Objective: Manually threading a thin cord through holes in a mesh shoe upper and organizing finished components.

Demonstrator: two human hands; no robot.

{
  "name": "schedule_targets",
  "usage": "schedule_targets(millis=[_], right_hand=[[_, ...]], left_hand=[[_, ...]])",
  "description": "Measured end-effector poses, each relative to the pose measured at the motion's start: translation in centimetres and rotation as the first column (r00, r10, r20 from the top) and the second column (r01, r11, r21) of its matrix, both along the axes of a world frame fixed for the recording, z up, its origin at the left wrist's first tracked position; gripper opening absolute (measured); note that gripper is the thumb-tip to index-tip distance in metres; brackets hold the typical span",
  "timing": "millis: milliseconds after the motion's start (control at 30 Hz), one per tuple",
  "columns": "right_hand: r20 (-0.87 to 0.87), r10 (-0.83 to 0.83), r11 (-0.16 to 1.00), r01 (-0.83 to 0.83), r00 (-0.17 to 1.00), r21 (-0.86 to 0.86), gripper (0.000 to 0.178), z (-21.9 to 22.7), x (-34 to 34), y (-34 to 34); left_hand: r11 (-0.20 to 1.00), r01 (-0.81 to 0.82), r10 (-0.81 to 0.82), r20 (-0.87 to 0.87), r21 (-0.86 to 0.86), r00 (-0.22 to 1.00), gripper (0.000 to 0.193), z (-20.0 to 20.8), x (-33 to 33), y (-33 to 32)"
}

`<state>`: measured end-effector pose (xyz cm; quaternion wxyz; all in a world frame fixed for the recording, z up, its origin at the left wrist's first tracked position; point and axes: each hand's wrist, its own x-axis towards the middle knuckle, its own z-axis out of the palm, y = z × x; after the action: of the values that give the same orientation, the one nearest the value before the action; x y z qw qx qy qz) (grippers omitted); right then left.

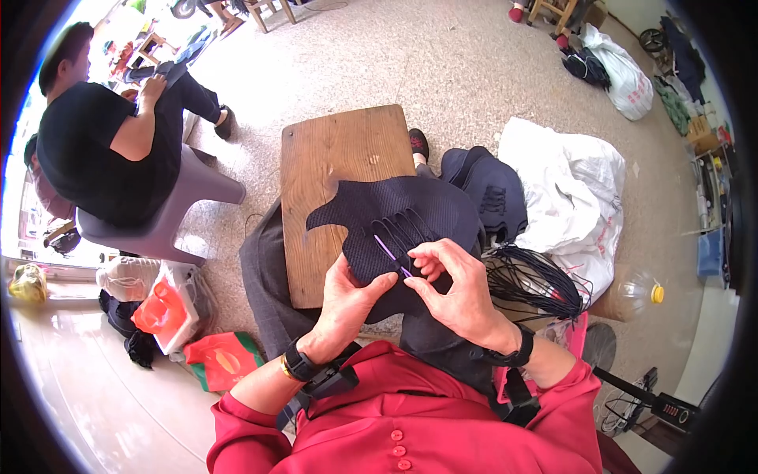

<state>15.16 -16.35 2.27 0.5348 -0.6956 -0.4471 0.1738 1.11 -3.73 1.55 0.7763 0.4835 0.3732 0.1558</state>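
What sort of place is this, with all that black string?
Probably a small handwork room, though it could be part of a home. There's a laced black textured fabric piece, a loose bundle of thin black cords and a big crumpled white sack.

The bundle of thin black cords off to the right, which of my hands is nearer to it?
Right. Your right hand is just left of the cord bundle; your left hand is farther left, gripping the lower edge of the black textured fabric piece.

a red buttoned shirt [347,426] is worn with black wristbands [517,351].
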Motion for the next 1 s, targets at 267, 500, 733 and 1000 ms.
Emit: schedule_targets(millis=[267,500,733,1000], right_hand=[[-0.026,0.059,0.998,-0.06,0.998,-0.023,0.011,0.1,1.3,2.5],[-0.165,0.243,0.911,-0.284,0.956,-0.3,0.02,-0.2,3.1,5.0],[-0.252,0.212,0.848,-0.306,0.944,-0.433,0.019,-0.5,2.6,5.7],[-0.161,0.211,0.883,-0.259,0.964,-0.393,0.021,-1.4,2.0,5.7]], left_hand=[[0.994,0.045,-0.047,0.015,0.097,0.999,0.041,-1.6,-0.7,0.1],[0.994,0.052,-0.062,0.103,0.097,0.993,0.043,-2.3,-1.2,0.2],[0.989,0.057,-0.071,0.095,0.137,0.993,0.044,-2.6,-1.3,0.3],[0.891,0.024,0.047,-0.144,0.453,0.988,0.046,-2.8,-0.8,0.0]])
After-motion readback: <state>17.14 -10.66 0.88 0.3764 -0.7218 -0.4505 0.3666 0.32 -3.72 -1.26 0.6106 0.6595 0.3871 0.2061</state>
